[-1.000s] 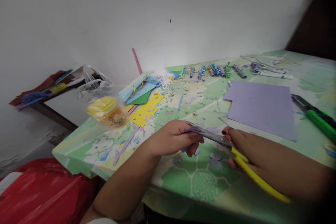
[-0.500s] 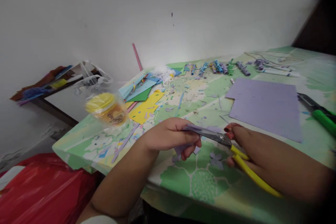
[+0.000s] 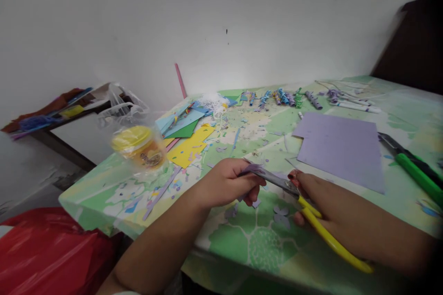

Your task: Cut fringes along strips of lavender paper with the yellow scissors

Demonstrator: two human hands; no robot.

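Pinched in my left hand (image 3: 230, 183) is a small piece of purple paper (image 3: 255, 168), its lower part hidden by my fingers. My right hand (image 3: 313, 193) grips yellow-handled scissors (image 3: 332, 239), whose metal blades reach left to the purple paper. The blades look nearly closed at the paper. Below the scissors, a purple paper flower cutout (image 3: 282, 216) lies on the tablecloth. A large sheet of purple paper (image 3: 341, 150) with a notch in its left edge rests beyond my right hand.
A plastic-wrapped tub with a yellow lid (image 3: 133, 138) stands at left. Coloured paper sheets (image 3: 188, 145), white string (image 3: 212, 101) and several curled paper rolls (image 3: 284, 97) lie toward the wall. Green-handled scissors (image 3: 417, 175) sit at right. A red bag (image 3: 51, 258) hangs beside the table.
The view has tilted and shifted slightly. Both hands stay close together, and the scissors remain at the purple paper in my left hand.
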